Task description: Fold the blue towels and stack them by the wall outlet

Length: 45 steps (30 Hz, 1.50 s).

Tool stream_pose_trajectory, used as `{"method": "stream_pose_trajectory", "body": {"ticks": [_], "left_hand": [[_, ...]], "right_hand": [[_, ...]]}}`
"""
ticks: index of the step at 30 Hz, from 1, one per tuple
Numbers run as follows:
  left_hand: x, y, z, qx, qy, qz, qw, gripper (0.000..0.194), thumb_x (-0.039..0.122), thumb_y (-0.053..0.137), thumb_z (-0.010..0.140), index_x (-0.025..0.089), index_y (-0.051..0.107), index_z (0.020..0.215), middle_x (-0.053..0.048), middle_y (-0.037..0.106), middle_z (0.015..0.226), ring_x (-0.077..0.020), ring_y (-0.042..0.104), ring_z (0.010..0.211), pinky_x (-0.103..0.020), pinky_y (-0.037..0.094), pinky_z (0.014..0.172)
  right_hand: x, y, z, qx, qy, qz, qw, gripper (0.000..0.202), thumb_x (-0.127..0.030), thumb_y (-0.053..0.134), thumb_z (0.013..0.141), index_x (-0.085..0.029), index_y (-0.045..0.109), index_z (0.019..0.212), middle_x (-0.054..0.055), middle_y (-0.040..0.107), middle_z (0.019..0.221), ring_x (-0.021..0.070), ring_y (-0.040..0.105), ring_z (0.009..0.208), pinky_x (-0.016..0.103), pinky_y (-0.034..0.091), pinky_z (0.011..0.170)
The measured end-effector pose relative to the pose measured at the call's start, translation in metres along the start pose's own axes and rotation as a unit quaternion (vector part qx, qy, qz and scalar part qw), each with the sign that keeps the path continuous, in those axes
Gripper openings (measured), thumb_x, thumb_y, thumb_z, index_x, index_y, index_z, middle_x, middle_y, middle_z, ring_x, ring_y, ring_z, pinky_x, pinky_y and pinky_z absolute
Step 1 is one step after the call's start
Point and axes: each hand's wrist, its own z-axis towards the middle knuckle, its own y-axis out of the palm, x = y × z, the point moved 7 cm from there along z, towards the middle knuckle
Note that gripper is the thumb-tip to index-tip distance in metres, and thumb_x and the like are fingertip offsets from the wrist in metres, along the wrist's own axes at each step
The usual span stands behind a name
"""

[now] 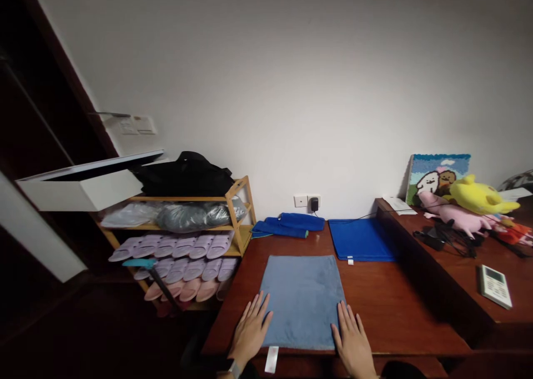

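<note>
Blue-grey cloth point(303, 290) laid flat on the brown table point(400, 307)

The left hand point(249, 328) lies at the cloth's 8 o'clock and the right hand point(353, 337) at its 4 o'clock. Both are released, palms down, fingers spread over the side edges and hiding part of them. The lower border cuts off both forearms. At 7 o'clock a white tag point(271, 360) hangs past the table's front edge, its print too small to read. What the plastic bags point(183, 217) hold cannot be made out, and the black cables point(463, 244) between 2 and 3 o'clock probably include an adapter.

A blue bundle point(287, 226) lies between 11 and 12 o'clock, a folded blue cloth point(362, 240) at 2, the wooden rack point(232, 223) at 10, a white device point(494, 285) at 3. The yellow plush point(474, 195) blocks part of the picture board point(428, 161); a blue-headed tool point(141, 263) stands before the slippers.

Counted: two hands, one blue-grey cloth, one black bag point(187, 176) atop the rack, one plug point(314, 203) at the wall, and six lavender slippers point(183, 247) in the upper row. The shadowed lower rows resist counting.
</note>
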Motion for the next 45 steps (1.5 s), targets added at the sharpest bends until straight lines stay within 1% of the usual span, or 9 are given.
{"method": "stream_pose_trajectory", "body": {"ticks": [5, 12, 16, 22, 30, 34, 41, 43, 45], "left_hand": [[-0.012, 0.004, -0.011, 0.019, -0.004, 0.002, 1.000, 0.060, 0.056, 0.032, 0.105, 0.031, 0.034, 0.159, 0.000, 0.037, 0.164, -0.0238, 0.036, 0.151, -0.046, 0.033, 0.124], [-0.009, 0.004, -0.014, 0.032, -0.001, 0.001, 0.999, 0.062, 0.056, 0.032, 0.105, 0.029, 0.028, 0.161, -0.001, 0.036, 0.164, -0.0232, 0.036, 0.151, -0.046, 0.033, 0.124], [-0.010, -0.004, -0.017, 0.027, -0.001, 0.016, 1.000, 0.061, 0.054, 0.031, 0.106, 0.029, 0.024, 0.161, -0.001, 0.035, 0.164, -0.0231, 0.036, 0.151, -0.047, 0.033, 0.124], [-0.025, -0.027, -0.041, -0.012, 0.101, 0.006, 0.995, 0.061, 0.046, 0.033, 0.108, 0.037, 0.007, 0.161, 0.005, 0.032, 0.165, -0.0210, 0.035, 0.151, -0.044, 0.031, 0.125], [-0.049, -0.040, -0.045, 0.062, 0.016, 0.006, 0.998, 0.051, 0.037, 0.032, 0.106, 0.028, 0.043, 0.155, 0.000, 0.050, 0.157, -0.0230, 0.047, 0.144, -0.043, 0.042, 0.120], [0.007, -0.038, -0.009, 0.087, 0.040, -0.025, 0.995, 0.050, 0.032, 0.036, 0.103, 0.029, 0.052, 0.150, -0.001, 0.057, 0.152, -0.0244, 0.050, 0.142, -0.045, 0.044, 0.119], [0.187, -0.011, 0.076, 0.002, 0.147, -0.115, 0.982, 0.055, 0.045, 0.028, 0.107, 0.026, 0.038, 0.158, -0.004, 0.043, 0.162, -0.0232, 0.036, 0.151, -0.047, 0.030, 0.126], [0.215, 0.005, 0.089, -0.025, 0.142, -0.131, 0.981, 0.059, 0.050, 0.026, 0.107, 0.025, 0.038, 0.158, -0.006, 0.040, 0.163, -0.0240, 0.033, 0.152, -0.048, 0.027, 0.127], [0.218, 0.019, 0.094, -0.041, 0.124, -0.130, 0.983, 0.061, 0.054, 0.025, 0.106, 0.025, 0.038, 0.158, -0.006, 0.037, 0.164, -0.0247, 0.031, 0.153, -0.049, 0.026, 0.127]], "right_hand": [[0.003, 0.004, 0.003, -0.021, 0.004, 0.000, 1.000, 0.070, -0.059, 0.024, 0.101, -0.020, 0.034, 0.158, 0.001, 0.025, 0.165, 0.0276, 0.023, 0.154, 0.051, 0.021, 0.127], [-0.005, -0.022, 0.056, -0.024, 0.031, -0.003, 0.999, 0.072, -0.054, 0.017, 0.101, -0.015, 0.027, 0.160, 0.003, 0.024, 0.167, 0.0253, 0.020, 0.156, 0.046, 0.020, 0.127], [-0.009, -0.016, 0.073, -0.049, 0.034, -0.031, 0.998, 0.070, -0.049, 0.017, 0.101, -0.012, 0.024, 0.161, 0.002, 0.021, 0.168, 0.0260, 0.018, 0.156, 0.046, 0.017, 0.127], [-0.002, -0.001, 0.072, -0.038, 0.029, -0.032, 0.998, 0.072, -0.050, 0.016, 0.100, -0.013, 0.021, 0.161, 0.002, 0.019, 0.169, 0.0252, 0.016, 0.157, 0.046, 0.014, 0.127], [-0.003, -0.002, 0.071, -0.038, 0.030, -0.036, 0.998, 0.072, -0.050, 0.014, 0.100, -0.012, 0.020, 0.161, 0.002, 0.018, 0.169, 0.0246, 0.014, 0.157, 0.045, 0.012, 0.128], [-0.005, -0.005, 0.070, -0.038, 0.030, -0.032, 0.998, 0.071, -0.050, 0.015, 0.101, -0.012, 0.020, 0.161, 0.002, 0.019, 0.169, 0.0245, 0.015, 0.157, 0.045, 0.013, 0.128], [-0.007, -0.010, 0.070, -0.040, 0.024, -0.017, 0.999, 0.070, -0.048, 0.017, 0.101, -0.013, 0.023, 0.161, 0.004, 0.021, 0.168, 0.0244, 0.016, 0.157, 0.046, 0.014, 0.128], [-0.008, -0.009, 0.070, -0.047, 0.020, -0.017, 0.999, 0.068, -0.046, 0.016, 0.101, -0.014, 0.024, 0.161, 0.003, 0.019, 0.168, 0.0238, 0.015, 0.157, 0.046, 0.014, 0.128], [-0.008, -0.008, 0.071, -0.052, 0.020, -0.020, 0.998, 0.068, -0.046, 0.015, 0.101, -0.015, 0.024, 0.161, 0.002, 0.019, 0.169, 0.0241, 0.014, 0.157, 0.046, 0.013, 0.128]]}}
